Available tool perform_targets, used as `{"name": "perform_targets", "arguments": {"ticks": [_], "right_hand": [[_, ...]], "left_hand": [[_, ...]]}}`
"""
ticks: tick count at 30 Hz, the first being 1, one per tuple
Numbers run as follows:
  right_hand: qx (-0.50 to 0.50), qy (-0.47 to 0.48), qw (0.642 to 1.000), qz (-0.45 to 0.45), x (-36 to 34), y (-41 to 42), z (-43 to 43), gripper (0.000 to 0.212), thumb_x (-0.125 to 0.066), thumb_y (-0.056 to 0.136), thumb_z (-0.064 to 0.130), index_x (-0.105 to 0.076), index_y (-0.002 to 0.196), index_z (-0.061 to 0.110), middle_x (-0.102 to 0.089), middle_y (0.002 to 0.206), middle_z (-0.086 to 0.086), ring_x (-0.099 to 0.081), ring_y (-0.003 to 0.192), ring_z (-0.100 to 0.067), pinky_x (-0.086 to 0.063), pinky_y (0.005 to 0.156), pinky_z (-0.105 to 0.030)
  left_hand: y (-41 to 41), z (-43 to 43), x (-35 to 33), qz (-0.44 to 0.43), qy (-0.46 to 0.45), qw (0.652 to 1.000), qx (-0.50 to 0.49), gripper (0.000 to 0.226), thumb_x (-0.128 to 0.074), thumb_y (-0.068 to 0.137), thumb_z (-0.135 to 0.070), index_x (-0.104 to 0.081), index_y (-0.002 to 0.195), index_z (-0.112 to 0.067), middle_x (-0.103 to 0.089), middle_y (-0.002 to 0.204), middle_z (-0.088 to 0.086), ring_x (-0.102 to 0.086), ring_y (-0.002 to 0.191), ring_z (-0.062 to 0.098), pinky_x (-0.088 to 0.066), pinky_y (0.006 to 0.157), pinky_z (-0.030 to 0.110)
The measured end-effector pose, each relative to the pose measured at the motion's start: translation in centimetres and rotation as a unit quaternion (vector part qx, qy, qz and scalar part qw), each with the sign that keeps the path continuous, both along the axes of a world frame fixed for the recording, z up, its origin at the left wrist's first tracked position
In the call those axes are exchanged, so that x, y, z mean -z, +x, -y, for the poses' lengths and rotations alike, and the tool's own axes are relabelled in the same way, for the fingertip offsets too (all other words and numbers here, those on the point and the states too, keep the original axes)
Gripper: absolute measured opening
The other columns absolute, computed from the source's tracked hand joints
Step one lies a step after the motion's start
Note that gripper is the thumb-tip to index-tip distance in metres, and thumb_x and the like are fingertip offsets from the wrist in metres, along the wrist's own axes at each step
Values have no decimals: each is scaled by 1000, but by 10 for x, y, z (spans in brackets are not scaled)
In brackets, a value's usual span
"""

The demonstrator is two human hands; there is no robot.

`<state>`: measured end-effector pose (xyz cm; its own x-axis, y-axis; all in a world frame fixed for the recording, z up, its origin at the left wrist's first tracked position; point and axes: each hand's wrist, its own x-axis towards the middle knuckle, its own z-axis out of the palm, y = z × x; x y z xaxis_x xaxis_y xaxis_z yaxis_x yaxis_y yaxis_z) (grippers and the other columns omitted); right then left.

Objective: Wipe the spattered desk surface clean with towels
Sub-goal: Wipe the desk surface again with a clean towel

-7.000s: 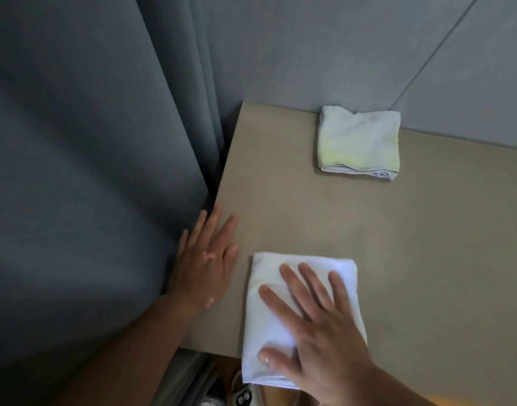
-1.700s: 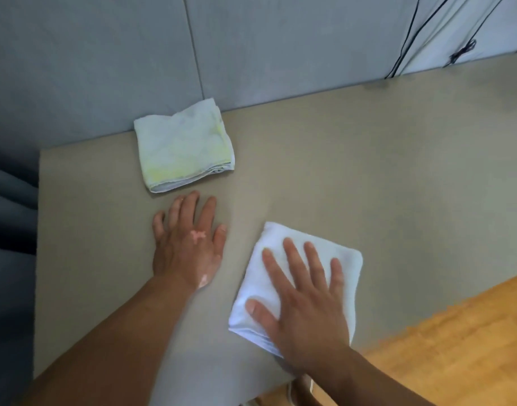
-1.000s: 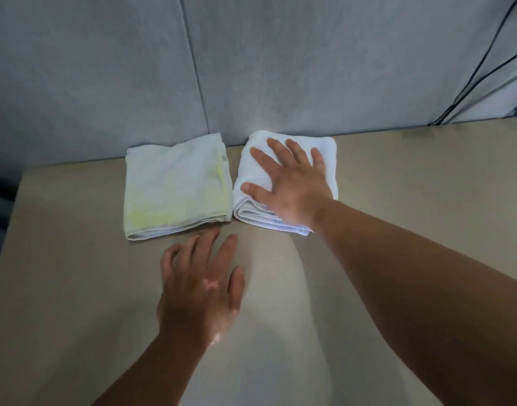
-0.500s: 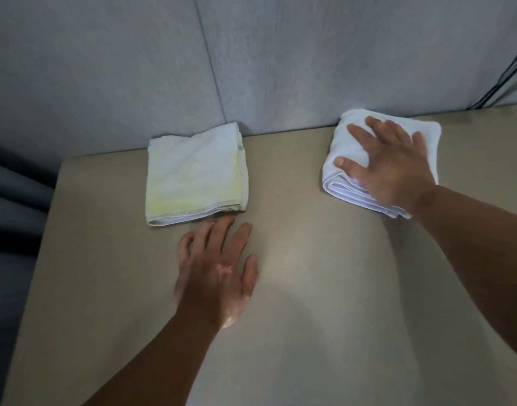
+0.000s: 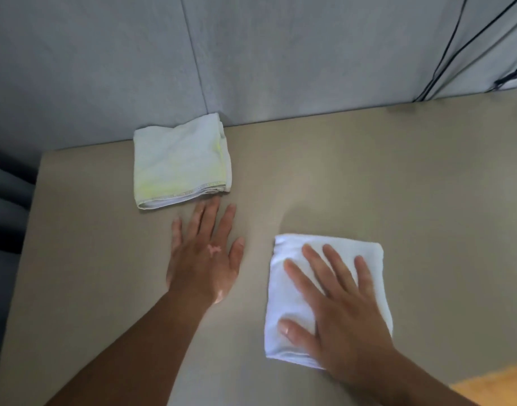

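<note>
At the 5 o'clock area of the beige matte desk top, head view, the right hand lies flat with its fingers straight and spread, pressing the folded white terry towel onto the surface, which probably gives even pressure for a wiping pass. The left hand, at 9 o'clock of that towel, rests released, palm down on bare desk, likely as a brace. A folded yellow-stained pale towel sits at 11 o'clock against the grey wall panel, just beyond the left fingertips, and limits strokes that way. Black cables hang at 1 o'clock. No spatter is discernible.

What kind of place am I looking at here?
Probably an office cubicle: a plain beige desk top against grey fabric partition panels, with thin black cables running down the far right panel.
</note>
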<state>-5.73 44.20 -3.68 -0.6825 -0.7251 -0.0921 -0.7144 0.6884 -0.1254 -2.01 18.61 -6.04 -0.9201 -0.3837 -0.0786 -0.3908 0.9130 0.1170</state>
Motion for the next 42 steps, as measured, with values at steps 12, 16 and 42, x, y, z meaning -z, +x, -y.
{"name": "perform_targets", "arguments": {"ticks": [12,16,42], "right_hand": [[313,6,949,29,-1,-221,9,87,-15,87,88,-14,160,41,-8,172,0,-6,157,-29,-5,122,-65],[351,-6,935,48,-3,-204,35,84,-18,90,84,-13,161,39,-6,172,-1,-4,157,-31,-3,121,-67],[407,1,913,26,-7,-19,-23,83,-18,91,83,-13,162,41,-9,173,2,-6,158,-29,-7,122,-64]], "left_hand": [[2,-10,-1,63,-31,997,-18,76,-9,97,-67,-11,164,-32,-11,173,1,-10,159,28,-11,124,62],[2,-11,-6,62,-28,997,-21,77,-12,96,-67,-16,164,-31,-15,172,2,-13,158,28,-14,124,62],[3,-11,-9,77,-9,997,-20,74,-2,97,-68,6,163,-35,14,172,-6,10,159,23,1,125,60]]}}
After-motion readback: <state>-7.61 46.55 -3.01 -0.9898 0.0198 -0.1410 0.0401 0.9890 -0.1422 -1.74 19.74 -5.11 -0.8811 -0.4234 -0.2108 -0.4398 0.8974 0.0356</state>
